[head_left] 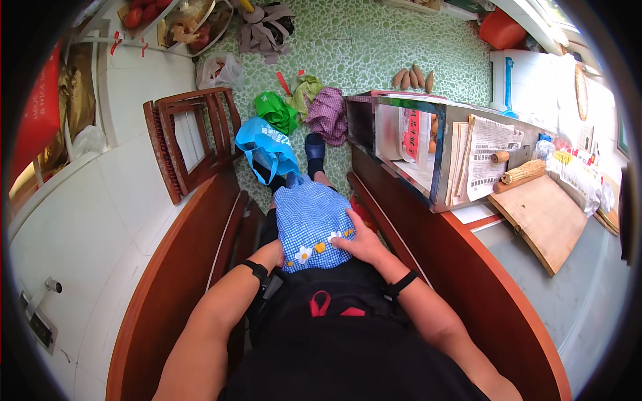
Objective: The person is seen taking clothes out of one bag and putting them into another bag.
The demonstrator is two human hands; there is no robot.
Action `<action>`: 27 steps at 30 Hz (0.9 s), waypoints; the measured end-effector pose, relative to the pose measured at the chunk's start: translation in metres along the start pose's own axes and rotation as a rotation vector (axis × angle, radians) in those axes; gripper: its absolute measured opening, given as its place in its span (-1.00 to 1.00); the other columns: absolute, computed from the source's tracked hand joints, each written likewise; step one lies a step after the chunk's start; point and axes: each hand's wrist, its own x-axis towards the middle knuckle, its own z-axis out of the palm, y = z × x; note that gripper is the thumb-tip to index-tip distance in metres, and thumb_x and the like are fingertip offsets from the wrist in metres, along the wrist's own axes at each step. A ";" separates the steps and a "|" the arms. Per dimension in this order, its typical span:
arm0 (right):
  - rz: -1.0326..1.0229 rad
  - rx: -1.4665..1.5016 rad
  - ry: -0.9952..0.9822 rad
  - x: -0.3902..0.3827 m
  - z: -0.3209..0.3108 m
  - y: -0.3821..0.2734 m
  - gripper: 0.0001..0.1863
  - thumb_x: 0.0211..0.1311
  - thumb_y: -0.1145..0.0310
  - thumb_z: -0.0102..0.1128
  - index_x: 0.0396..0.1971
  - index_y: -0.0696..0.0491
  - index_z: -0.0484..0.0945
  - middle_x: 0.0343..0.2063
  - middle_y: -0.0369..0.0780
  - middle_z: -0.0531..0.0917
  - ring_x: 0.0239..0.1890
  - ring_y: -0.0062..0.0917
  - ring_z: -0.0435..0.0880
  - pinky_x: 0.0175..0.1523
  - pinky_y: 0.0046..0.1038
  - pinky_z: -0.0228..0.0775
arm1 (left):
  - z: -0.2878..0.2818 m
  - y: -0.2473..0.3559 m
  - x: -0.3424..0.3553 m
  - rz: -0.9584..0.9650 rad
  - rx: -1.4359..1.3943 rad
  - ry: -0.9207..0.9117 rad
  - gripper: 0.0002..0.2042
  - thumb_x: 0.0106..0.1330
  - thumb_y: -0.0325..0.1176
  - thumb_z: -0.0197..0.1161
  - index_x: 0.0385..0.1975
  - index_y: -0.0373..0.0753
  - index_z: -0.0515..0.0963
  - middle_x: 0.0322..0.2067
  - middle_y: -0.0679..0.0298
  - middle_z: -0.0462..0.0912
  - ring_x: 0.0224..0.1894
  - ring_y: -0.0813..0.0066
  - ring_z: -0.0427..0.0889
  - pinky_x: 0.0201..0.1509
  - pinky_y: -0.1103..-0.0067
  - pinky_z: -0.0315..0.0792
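Across my lap lies a blue-and-white checked cloth item (304,214), possibly a bag. White daisies and yellow shapes decorate its near edge. My right hand (364,242) rests on its right side, fingers spread, with the thumb by a daisy. At the left edge, my left hand (275,252) goes under or into the cloth, so its fingers are hidden. Just beyond are a light-blue bag (264,144), a bright green bag (275,112), a purple checked cloth (328,113) and a yellow-green patterned cloth (305,90) on the floor.
Wooden side panels (441,267) flank me. A brown wooden chair (194,137) stands at the left. At the right, a metal-framed shelf (435,157) holds papers, near a wooden board (545,220). Several sweet potatoes (413,78) lie on the green patterned floor (334,53).
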 end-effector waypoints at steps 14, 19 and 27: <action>0.072 -0.220 0.251 -0.014 -0.037 -0.029 -0.36 0.09 0.28 0.28 0.26 0.06 0.51 -0.13 0.09 0.73 -0.02 -0.04 0.71 0.13 -0.16 0.54 | 0.055 0.002 0.023 0.021 -0.122 -0.217 -0.51 0.58 -0.06 -0.01 0.06 -0.43 0.61 -0.01 0.02 0.75 -0.11 0.26 0.79 -0.04 0.38 0.70; 0.196 -0.383 0.208 -0.027 -0.044 -0.011 -0.37 0.12 0.26 0.26 0.27 0.03 0.50 -0.11 0.08 0.73 0.01 -0.04 0.71 0.14 -0.13 0.54 | 0.080 -0.005 0.020 -0.097 -0.052 -0.136 -0.50 0.56 -0.04 0.00 0.04 -0.42 0.62 -0.07 0.02 0.77 -0.18 0.24 0.81 -0.10 0.35 0.72; 0.130 -0.412 0.023 -0.015 -0.019 0.000 -0.38 0.15 0.32 0.27 0.29 -0.01 0.48 -0.01 0.07 0.70 0.05 -0.03 0.68 0.19 -0.17 0.51 | 0.051 -0.014 0.045 -0.048 -0.121 -0.130 -0.63 0.53 -0.21 0.10 -0.05 -0.45 0.64 -0.12 0.00 0.77 -0.23 0.27 0.82 -0.19 0.38 0.76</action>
